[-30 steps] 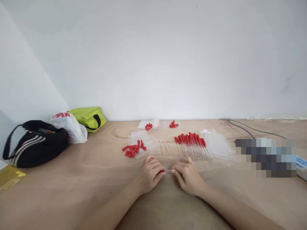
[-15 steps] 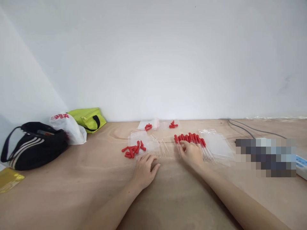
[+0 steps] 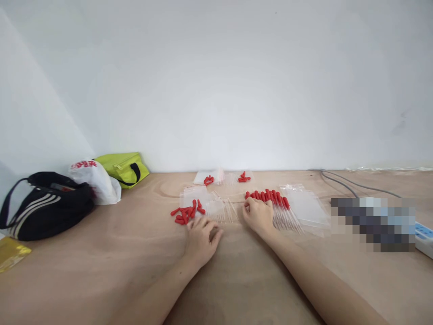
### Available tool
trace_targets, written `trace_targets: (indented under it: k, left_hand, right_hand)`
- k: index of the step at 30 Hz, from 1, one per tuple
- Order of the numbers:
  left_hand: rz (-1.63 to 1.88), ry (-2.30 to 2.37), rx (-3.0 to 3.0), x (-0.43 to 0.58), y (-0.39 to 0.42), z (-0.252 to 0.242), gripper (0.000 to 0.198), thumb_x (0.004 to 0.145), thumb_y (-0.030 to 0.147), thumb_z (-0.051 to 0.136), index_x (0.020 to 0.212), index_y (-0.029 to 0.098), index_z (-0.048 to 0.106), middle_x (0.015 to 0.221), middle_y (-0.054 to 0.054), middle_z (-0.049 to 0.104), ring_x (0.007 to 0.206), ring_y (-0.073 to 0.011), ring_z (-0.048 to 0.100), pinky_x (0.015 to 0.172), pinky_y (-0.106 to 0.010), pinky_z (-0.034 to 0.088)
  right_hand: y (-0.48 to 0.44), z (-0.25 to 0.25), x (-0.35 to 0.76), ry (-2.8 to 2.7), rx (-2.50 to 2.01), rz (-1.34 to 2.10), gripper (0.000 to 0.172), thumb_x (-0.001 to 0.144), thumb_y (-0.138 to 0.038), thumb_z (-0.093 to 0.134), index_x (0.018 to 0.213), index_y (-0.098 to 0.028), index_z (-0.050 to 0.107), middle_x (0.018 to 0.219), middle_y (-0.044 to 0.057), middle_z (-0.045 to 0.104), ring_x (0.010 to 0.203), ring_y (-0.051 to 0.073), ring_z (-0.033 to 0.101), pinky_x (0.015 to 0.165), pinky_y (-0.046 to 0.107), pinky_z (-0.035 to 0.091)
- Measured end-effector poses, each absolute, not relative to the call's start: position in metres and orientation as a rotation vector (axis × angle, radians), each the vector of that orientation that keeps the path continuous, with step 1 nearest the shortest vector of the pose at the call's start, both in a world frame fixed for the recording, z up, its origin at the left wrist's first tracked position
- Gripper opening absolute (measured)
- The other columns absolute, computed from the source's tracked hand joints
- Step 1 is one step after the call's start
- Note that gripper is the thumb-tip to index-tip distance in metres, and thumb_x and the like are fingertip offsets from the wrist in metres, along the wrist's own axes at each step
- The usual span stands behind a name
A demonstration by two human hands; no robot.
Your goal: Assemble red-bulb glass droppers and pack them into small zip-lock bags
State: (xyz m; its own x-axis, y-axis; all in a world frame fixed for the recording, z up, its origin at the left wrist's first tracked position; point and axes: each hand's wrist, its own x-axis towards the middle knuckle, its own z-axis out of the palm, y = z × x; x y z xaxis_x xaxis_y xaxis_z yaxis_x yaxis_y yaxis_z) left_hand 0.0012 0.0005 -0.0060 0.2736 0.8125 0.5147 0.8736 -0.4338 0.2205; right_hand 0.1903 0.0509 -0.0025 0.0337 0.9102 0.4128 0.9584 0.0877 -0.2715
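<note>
My left hand (image 3: 201, 239) rests on the table with its fingers bent and the thumb apart. Its fingertips are beside a loose pile of red rubber dropper bulbs (image 3: 186, 213) and the lower ends of several thin clear tubes (image 3: 223, 211). My right hand (image 3: 259, 216) is at the left end of a slanted row of red-bulbed droppers (image 3: 273, 197), their clear tubes pointing toward me. Its thumb and fingers are curled together just below the leftmost red bulb (image 3: 247, 194). What lies between those fingertips is hidden.
Flat clear bags (image 3: 306, 205) lie right of the row. Small groups of red bulbs (image 3: 244, 177) lie on bags near the wall. A black bag (image 3: 50, 212), white plastic bag (image 3: 98, 187) and lime-green bag (image 3: 118, 164) stand left. A power strip (image 3: 424, 234) and grey cables (image 3: 365, 184) are right.
My right hand has moved left along the row, uncovering more dropper tubes behind it. My left hand has stayed nearly in place beside the loose bulbs.
</note>
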Motion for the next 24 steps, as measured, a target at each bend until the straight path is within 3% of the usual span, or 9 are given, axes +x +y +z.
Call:
trace_targets:
  k: [7,10,14,18,24]
  left_hand:
    - [-0.812,-1.915,-1.882,-0.031,0.018,0.003,0.011,0.075,0.033,0.057,0.074,0.022,0.062,0.077,-0.005,0.060,0.080,-0.0256,0.051,0.068,-0.037,0.030]
    - [-0.730,-1.891,-1.902,-0.035,0.025,0.002,0.016,0.074,0.037,0.059,0.080,0.023,0.064,0.085,-0.007,0.060,0.083,-0.0269,0.050,0.070,-0.039,0.030]
    - [-0.666,-1.726,-2.031,-0.031,0.034,-0.003,0.016,0.075,0.031,0.060,0.090,0.026,0.065,0.094,-0.007,0.060,0.087,-0.0255,0.049,0.075,-0.041,0.029]
    - [-0.631,-1.727,-2.075,-0.030,0.043,-0.006,0.010,0.076,0.025,0.059,0.082,0.027,0.067,0.087,-0.005,0.059,0.084,-0.0246,0.049,0.073,-0.041,0.031]
    - [-1.016,-1.539,-2.220,-0.030,0.037,-0.007,0.015,0.083,0.021,0.047,0.084,0.022,0.062,0.086,-0.007,0.057,0.082,-0.0223,0.052,0.073,-0.036,0.041]
  right_hand:
    - [0.054,-0.004,0.155,-1.988,-1.897,-0.054,0.021,0.080,-0.027,0.046,0.092,-0.015,0.058,0.084,0.010,0.066,0.080,0.023,0.058,0.068,0.032,0.023]
    - [0.054,-0.006,0.149,-2.013,-1.916,-0.073,0.021,0.081,-0.019,0.044,0.094,-0.012,0.057,0.085,0.013,0.065,0.080,0.025,0.058,0.067,0.033,0.024]
    - [0.050,-0.006,0.146,-2.034,-1.921,-0.114,0.021,0.079,-0.007,0.039,0.089,-0.008,0.058,0.086,0.018,0.063,0.081,0.026,0.057,0.066,0.034,0.024]
    - [0.042,-0.008,0.152,-2.024,-1.916,-0.160,0.022,0.077,-0.005,0.041,0.090,-0.009,0.058,0.089,0.018,0.060,0.083,0.026,0.054,0.067,0.034,0.025]
    - [0.026,-0.017,0.171,-1.944,-1.632,-0.189,0.030,0.068,-0.004,0.043,0.094,-0.013,0.056,0.088,0.012,0.057,0.082,0.023,0.049,0.070,0.033,0.026]
